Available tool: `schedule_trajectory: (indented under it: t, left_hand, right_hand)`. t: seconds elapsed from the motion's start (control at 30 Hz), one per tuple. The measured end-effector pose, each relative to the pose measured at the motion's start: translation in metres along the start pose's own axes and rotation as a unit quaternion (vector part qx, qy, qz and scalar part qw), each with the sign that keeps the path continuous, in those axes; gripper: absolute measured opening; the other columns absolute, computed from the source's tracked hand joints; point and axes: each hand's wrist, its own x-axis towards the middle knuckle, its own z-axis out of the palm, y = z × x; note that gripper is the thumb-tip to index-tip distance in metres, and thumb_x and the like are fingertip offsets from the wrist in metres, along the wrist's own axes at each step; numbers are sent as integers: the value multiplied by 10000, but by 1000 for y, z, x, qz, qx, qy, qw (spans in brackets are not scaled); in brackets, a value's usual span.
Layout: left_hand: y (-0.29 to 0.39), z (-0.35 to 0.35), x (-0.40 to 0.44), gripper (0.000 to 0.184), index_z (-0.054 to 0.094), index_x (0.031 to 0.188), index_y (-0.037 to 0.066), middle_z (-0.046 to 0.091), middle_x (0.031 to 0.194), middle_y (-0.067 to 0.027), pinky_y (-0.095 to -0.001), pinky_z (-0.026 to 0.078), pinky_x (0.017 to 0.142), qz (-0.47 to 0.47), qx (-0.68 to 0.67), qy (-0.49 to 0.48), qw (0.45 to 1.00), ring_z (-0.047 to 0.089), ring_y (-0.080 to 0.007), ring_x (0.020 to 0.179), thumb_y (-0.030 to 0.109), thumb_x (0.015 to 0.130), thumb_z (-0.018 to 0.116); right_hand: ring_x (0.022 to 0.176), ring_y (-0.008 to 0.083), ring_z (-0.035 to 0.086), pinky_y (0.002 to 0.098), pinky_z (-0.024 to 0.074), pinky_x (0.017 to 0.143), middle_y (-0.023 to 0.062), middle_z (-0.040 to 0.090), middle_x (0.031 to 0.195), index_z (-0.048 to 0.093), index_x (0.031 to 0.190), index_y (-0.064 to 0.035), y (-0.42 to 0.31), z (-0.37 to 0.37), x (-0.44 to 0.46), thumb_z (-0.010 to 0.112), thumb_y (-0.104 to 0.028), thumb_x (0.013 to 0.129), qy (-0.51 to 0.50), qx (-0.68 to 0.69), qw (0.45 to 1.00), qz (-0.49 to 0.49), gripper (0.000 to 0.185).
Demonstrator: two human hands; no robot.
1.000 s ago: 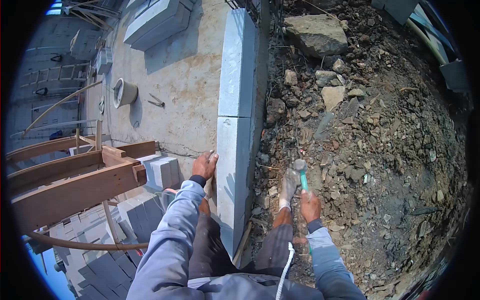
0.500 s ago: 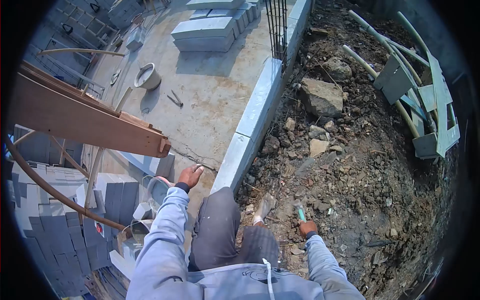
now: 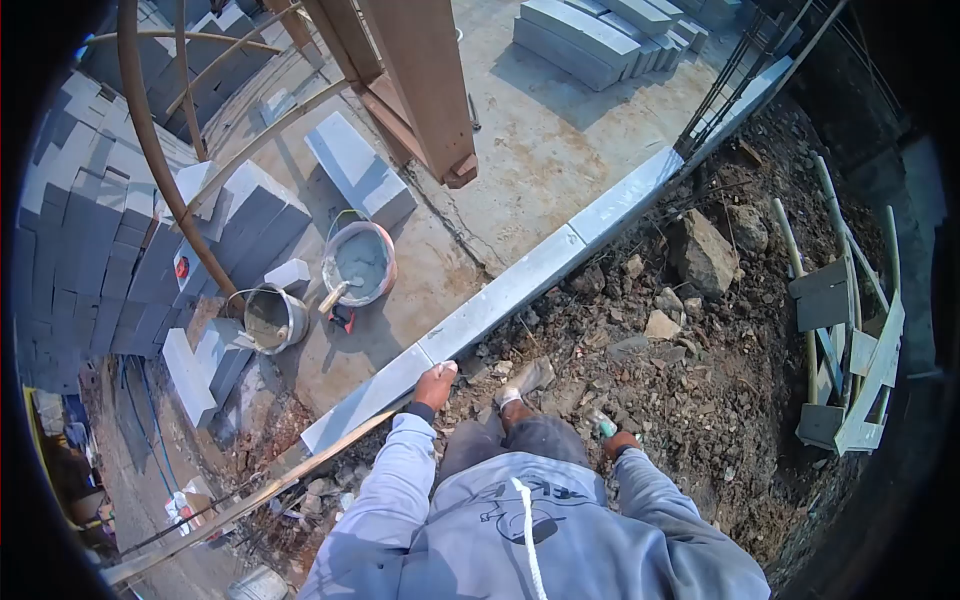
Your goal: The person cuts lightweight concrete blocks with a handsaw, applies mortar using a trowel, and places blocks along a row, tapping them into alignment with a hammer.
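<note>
My left hand [image 3: 435, 387] is closed, with its fingers curled at the edge of the low row of pale blocks [image 3: 490, 311], close to a block joint. Whatever it holds, if anything, is hidden. A long wooden strip [image 3: 262, 497] runs along the row's near end and up to my left wrist. On the right, low over the rubble, my right hand [image 3: 622, 444] grips a green-handled tool [image 3: 604, 426]; its working end is too blurred to name. One dusty foot [image 3: 527, 378] stands on the soil between my hands.
A mortar bucket [image 3: 387, 290] and a second bucket [image 3: 303, 322] stand on the slab. Stacked blocks [image 3: 120, 250] fill the left side. A wooden frame post [image 3: 425, 90] and rebar [image 3: 715, 105] rise ahead. Large rocks [image 3: 704, 250] and a board-and-pole frame [image 3: 850, 350] lie right.
My view has turned left and moved, bringing the buckets and wooden strip into sight. My left hand has come to the block row's edge. My right hand still holds the green-handled tool.
</note>
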Motion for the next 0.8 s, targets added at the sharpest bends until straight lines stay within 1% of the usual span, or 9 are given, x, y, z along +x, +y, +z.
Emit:
schedule_trajectory:
  t: [0.1, 0.17, 0.23, 0.33, 0.43, 0.47, 0.57, 0.73, 0.8]
  left_hand:
    - [-61, -25, -55, 461, 614, 1172, -27, 676, 1001, -99, -308, 489, 770, -51, -77, 7, 996, 632, -172, 905, 369, 949, 535]
    - [-45, -43, -116, 474, 587, 1197, -50, 660, 1060, -123, -318, 505, 839, -116, -157, 41, 980, 642, -192, 941, 349, 943, 554]
    - [-71, -45, -152, 480, 584, 1201, -49, 664, 1039, -115, -320, 505, 829, -96, -211, 85, 969, 646, -197, 929, 353, 939, 566]
    - [-129, -40, -177, 446, 603, 1166, -39, 669, 991, -101, -310, 509, 808, -119, -192, 117, 967, 651, -188, 902, 343, 937, 581]
    - [-136, -25, -210, 364, 646, 1054, -27, 677, 915, -77, -309, 522, 769, -145, -265, 171, 938, 653, -174, 834, 311, 935, 584]
    - [-138, -22, -214, 352, 652, 1030, -25, 678, 897, -72, -309, 523, 762, -164, -269, 189, 930, 652, -170, 816, 307, 934, 584]
    - [-185, 5, -222, 344, 661, 955, -17, 676, 830, -58, -295, 505, 682, -155, -269, 245, 918, 641, -152, 743, 319, 916, 600]
    - [-195, 20, -260, 395, 653, 960, -26, 679, 827, -74, -296, 501, 647, -189, -219, 350, 891, 643, -150, 729, 360, 906, 594]
    - [-203, 28, -278, 388, 654, 953, -14, 679, 815, -66, -295, 497, 633, -224, -280, 370, 857, 641, -149, 711, 367, 901, 600]
  right_hand:
    - [1077, 372, 618, 431, 491, 920, 234, 645, 1132, 686, 1060, -9, -36, -42, -10, 506, -359, 859, 33, -38, 995, -83, 442]
    - [1060, 382, 623, 447, 493, 908, 233, 650, 1119, 689, 1054, -14, -63, -58, -17, 498, -372, 870, 87, -43, 991, -91, 446]
    - [1101, 371, 610, 445, 473, 946, 290, 633, 1105, 676, 1045, 40, -77, -51, 27, 524, -348, 840, 127, -62, 976, -167, 464]
    - [1058, 377, 629, 459, 489, 905, 298, 644, 1057, 687, 971, 53, -137, -78, -46, 520, -380, 856, 176, -23, 964, -197, 479]
    - [949, 373, 668, 464, 509, 846, 271, 677, 940, 692, 915, 56, -176, -86, -74, 522, -411, 863, 95, 19, 972, -215, 501]
    - [830, 364, 690, 455, 525, 798, 241, 689, 817, 694, 884, 55, -182, -82, -88, 530, -414, 861, 216, -70, 927, -298, 496]
    - [925, 399, 660, 461, 510, 823, 300, 663, 922, 698, 908, 52, -214, -93, -160, 567, -441, 818, 129, -98, 937, -309, 518]
    - [870, 373, 680, 441, 527, 782, 264, 679, 865, 702, 869, 55, -253, -66, -111, 567, -408, 807, 145, -248, 874, -392, 487]
    - [858, 366, 684, 438, 530, 776, 260, 680, 850, 703, 844, 58, -261, -56, -111, 570, -396, 800, 148, -277, 849, -425, 476]
